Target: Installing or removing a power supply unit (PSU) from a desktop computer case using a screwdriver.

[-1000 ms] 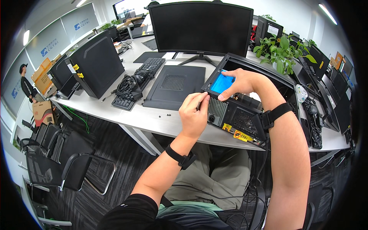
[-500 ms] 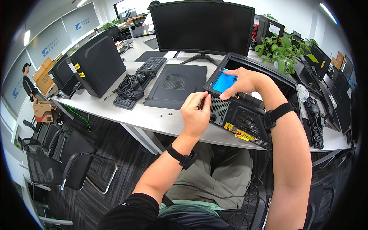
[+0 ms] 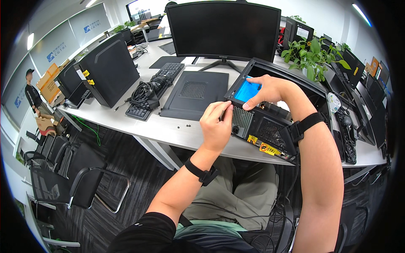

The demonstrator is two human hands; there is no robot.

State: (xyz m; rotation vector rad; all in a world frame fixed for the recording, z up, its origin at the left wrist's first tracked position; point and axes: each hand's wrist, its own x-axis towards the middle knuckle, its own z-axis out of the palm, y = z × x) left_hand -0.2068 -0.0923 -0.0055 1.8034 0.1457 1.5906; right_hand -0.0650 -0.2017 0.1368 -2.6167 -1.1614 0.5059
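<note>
Head view shows little change across the last second: the left hand (image 3: pixel 217 126) has stayed at the rear corner of the open computer case (image 3: pixel 270 122), its grip pinching a thin dark tool (image 3: pixel 222 114), probably a screwdriver, whose tip meets the perforated rear panel. The right hand (image 3: pixel 268 89) has likewise kept its place on top of the case, fingers spread flat on the blue component (image 3: pixel 247 90) inside, pressing rather than grasping. Only the head seems to have shifted slightly, so the work at that rear corner looks to be still going on, not finished. The case lies on its side at the near edge of the bench (image 3: pixel 168 128), toward the right end, its open face upward and yellow stickers along its lower rear edge. Just to its left, apart from it, lies the removed side panel (image 3: pixel 192 93), flat and dark with a meshed square in it. A few small screws (image 3: pixel 182 125) sit loose on the bench near the front edge. Farther left lie a keyboard (image 3: pixel 158 86) with a bundle of cables (image 3: pixel 143 90) on it, and an upright black tower (image 3: pixel 110 69). A monitor (image 3: pixel 223 29) stands at the far edge, and a potted plant (image 3: pixel 314 57) to its right.
</note>
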